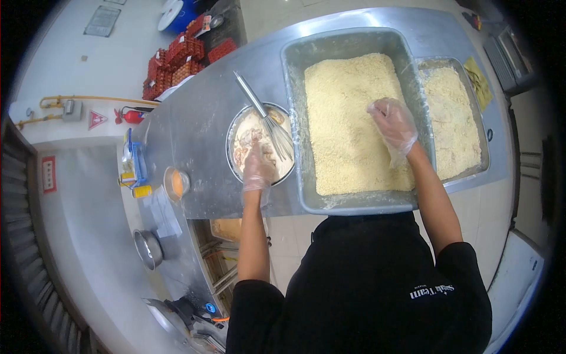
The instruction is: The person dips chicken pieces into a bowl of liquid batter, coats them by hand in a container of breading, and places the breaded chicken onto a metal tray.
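Left Hand in Batter, Right Hand Over Crumbs

On the metal bench (203, 135), the left hand (258, 168), in a clear plastic glove, reaches into the round bowl (229, 154) of pale batter (246, 125). Its fingers are among pinkish pieces (242, 154); whether they grip one cannot be told. A whisk (254, 97) leans in the bowl, wires in the batter, its handle pointing to the far left over the rim.

Just right of the bowl, a deep grey tub (361, 204) carries a broad bed of pale yellow crumbs (342, 130). Over its right part is the right hand (394, 124), also gloved, with the fingers bent inward; whether anything is inside them cannot be told.

Further right, a shallower tray (484, 154) bears more crumbs, with a yellowish cloth (478, 84) at its far right corner. Near the bench's left end sits a small bowl (177, 183) with something orange inside.
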Motion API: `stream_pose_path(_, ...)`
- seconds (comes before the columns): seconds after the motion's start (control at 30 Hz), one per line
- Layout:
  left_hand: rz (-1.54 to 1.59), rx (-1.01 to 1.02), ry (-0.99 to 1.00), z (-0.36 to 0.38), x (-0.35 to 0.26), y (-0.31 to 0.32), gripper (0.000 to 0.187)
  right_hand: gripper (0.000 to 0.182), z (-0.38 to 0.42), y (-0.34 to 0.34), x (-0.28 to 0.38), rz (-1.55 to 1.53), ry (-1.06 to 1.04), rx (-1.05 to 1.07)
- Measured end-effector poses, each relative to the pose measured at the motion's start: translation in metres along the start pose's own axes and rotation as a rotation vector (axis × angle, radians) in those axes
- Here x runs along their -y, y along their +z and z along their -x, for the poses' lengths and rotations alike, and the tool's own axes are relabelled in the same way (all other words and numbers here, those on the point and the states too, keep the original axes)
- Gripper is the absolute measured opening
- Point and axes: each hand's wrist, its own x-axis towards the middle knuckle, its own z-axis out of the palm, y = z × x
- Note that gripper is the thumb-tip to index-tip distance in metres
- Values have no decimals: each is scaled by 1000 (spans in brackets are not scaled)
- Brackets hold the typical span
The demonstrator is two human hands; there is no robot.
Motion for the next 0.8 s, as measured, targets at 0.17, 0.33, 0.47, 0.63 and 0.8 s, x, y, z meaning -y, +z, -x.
stream_pose_path(0.17,918,13,-284,-19,68,-12,45,30,1,-10,1,34,33,39)
stream_pose_path(0.33,1367,186,-209,-14,82,-39,43,30,1,-3,-8,-43,-33,-18)
stream_pose_path(0.47,1467,303,-106,-4,74,-48,50,29,0,0,-14,-26,-60,-4)
stream_pose_path(0.63,1411,56,-246,6,42,-50,56,31,1,2,-19,-12,-33,-20)
stream_pose_path(0.8,1113,1,-149,11,38,-55,56,34,0,-5,-18,-11,-21,-49)
